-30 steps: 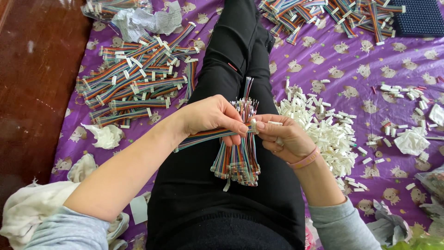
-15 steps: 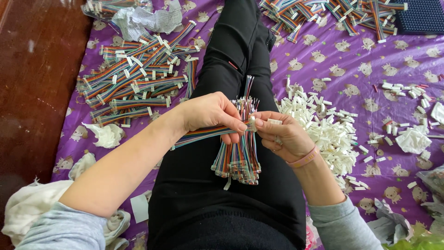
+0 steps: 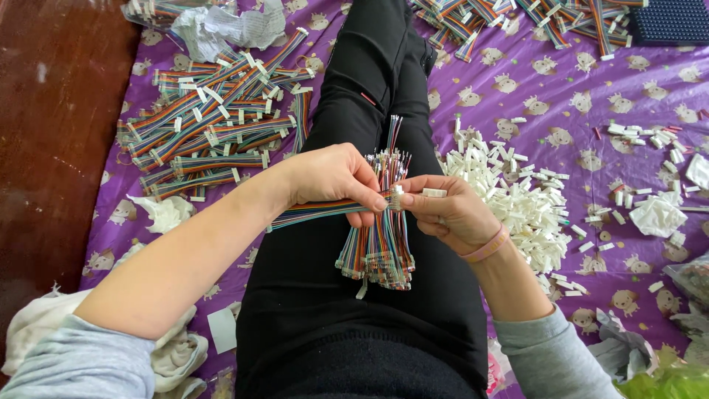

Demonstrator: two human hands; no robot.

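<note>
My left hand (image 3: 336, 181) pinches a flat rainbow ribbon cable (image 3: 310, 213) that trails off to the left over my black-trousered thigh. My right hand (image 3: 443, 214) meets it fingertip to fingertip and holds a small white plastic connector (image 3: 433, 193) at the cable's end. A bundle of more rainbow ribbon cables (image 3: 378, 247) lies lengthwise on my lap right under both hands. A pink band circles my right wrist.
A purple patterned cloth (image 3: 561, 96) covers the surface. Several finished ribbon cables (image 3: 207, 125) are piled at the left, a heap of white connectors (image 3: 517, 196) at the right. More cables (image 3: 517, 18) lie at the top right by a dark blue tray (image 3: 672, 21). Wooden floor (image 3: 44, 133) at far left.
The hands have stayed over my lap with only small finger movements at the cable's end. Nothing else has moved.
</note>
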